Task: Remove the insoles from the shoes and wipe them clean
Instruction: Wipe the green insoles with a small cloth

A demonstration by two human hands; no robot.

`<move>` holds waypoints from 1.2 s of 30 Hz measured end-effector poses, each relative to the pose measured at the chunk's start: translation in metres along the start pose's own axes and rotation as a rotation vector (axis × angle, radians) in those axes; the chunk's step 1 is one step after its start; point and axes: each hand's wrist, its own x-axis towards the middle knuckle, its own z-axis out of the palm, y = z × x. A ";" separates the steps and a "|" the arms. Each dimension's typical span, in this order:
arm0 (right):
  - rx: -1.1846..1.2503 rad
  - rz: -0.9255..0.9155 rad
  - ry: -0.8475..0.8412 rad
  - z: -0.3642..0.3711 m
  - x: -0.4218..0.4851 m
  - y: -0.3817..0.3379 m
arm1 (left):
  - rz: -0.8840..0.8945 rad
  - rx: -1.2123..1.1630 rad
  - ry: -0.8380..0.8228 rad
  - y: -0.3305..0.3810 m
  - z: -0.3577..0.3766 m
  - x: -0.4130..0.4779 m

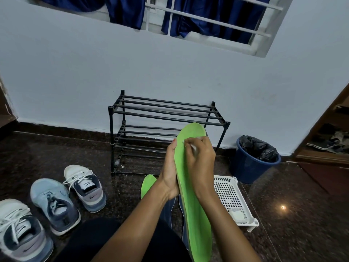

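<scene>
The long green insole point(196, 224) is up off the floor point(122, 197), toe end high. The left hand point(169, 173) holds it, and the right hand point(200, 156) presses a small white wipe point(193, 147) on it. Another green insole point(147, 184) lies flat on the floor. A light blue shoe point(54, 205) sits at the floor's left side between two white shoes point(85, 188).

I see a dark speckled stone floor point(292, 214) with three shoes strung from 7 to 9 o'clock: the near white-and-navy sneaker point(20, 231), a light blue sneaker point(54, 205) and the far white-and-navy sneaker point(85, 188). A black tube shoe rack point(166, 118) stands at 12 against the wall, a blue bucket point(251, 167) lined with a black bag at 3, and a white perforated basket point(228, 195) at 4. A green insole point(148, 183) lies flat near the centre, just in front of the rack.
</scene>
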 end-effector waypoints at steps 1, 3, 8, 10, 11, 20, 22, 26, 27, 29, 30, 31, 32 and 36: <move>0.002 0.006 0.009 0.000 0.002 0.001 | 0.004 -0.009 0.005 0.000 -0.001 0.001; -0.007 0.010 0.013 0.002 0.002 0.001 | 0.006 -0.029 0.028 0.000 -0.001 0.001; -0.006 -0.007 -0.058 0.003 -0.016 -0.001 | 0.011 0.003 0.034 0.001 -0.002 -0.001; 0.001 -0.017 -0.084 0.002 -0.022 -0.001 | 0.010 0.003 -0.001 0.000 -0.002 0.000; 0.010 -0.019 -0.087 0.002 -0.024 -0.001 | 0.011 0.005 -0.010 -0.001 -0.002 0.000; 0.003 0.054 0.011 -0.006 0.003 0.009 | 0.001 -0.025 -0.012 0.000 -0.001 0.001; 0.005 0.054 0.015 -0.006 0.002 0.009 | 0.004 -0.033 -0.014 0.000 -0.001 0.001; 0.020 0.014 -0.069 -0.004 -0.014 0.005 | 0.033 -0.035 0.005 0.000 -0.004 0.002; 0.022 0.004 -0.086 -0.004 -0.019 0.004 | 0.034 -0.033 -0.001 0.000 -0.003 0.002; 0.034 -0.018 -0.094 -0.005 -0.027 0.005 | 0.030 -0.034 -0.015 -0.001 -0.003 0.002; 0.041 -0.023 -0.098 -0.006 -0.030 0.005 | 0.027 -0.043 -0.016 -0.001 -0.003 0.002; 0.043 -0.025 -0.105 -0.006 -0.031 0.005 | 0.024 -0.048 -0.013 -0.001 -0.003 0.002; 0.042 -0.024 -0.111 -0.007 -0.032 0.005 | 0.027 -0.049 -0.013 -0.001 -0.003 0.003; 0.012 -0.019 -0.072 -0.010 -0.021 0.011 | 0.017 -0.028 0.001 0.000 -0.003 0.002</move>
